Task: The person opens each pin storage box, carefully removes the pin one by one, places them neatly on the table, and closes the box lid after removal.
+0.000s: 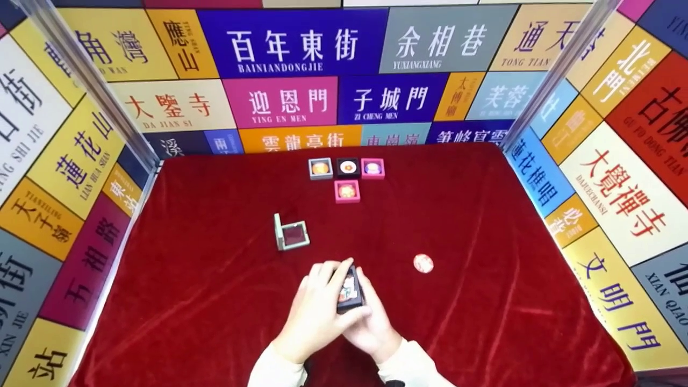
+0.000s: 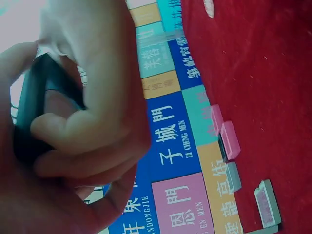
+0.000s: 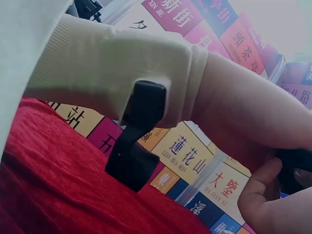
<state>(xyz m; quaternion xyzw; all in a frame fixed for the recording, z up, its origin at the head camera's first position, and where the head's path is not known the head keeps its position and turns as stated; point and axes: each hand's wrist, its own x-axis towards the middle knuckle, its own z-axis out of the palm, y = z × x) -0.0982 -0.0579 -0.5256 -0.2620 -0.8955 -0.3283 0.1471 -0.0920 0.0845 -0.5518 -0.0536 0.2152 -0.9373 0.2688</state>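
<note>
A small black box [image 1: 350, 293] with a white, multicoloured picture in its middle is held between both hands, near the front of the cloth. My left hand [image 1: 317, 301] lies over its left side, fingers along the far end and thumb at the near end. The right hand [image 1: 376, 325] grips it from the right and below. In the left wrist view the black box [image 2: 29, 117] sits among curled fingers, which partly cover it. Only a dark edge of the box [image 3: 292, 168] shows in the right wrist view.
A pale green box [image 1: 293, 235] stands open, its lid upright. To the right lies a round red-and-white disc [image 1: 423, 263]. Toward the back sit grey [image 1: 320, 169], black [image 1: 348, 168] and pink boxes [image 1: 347, 192] with round pieces. Printed panels [image 1: 293, 43] border the red cloth [image 1: 204, 301].
</note>
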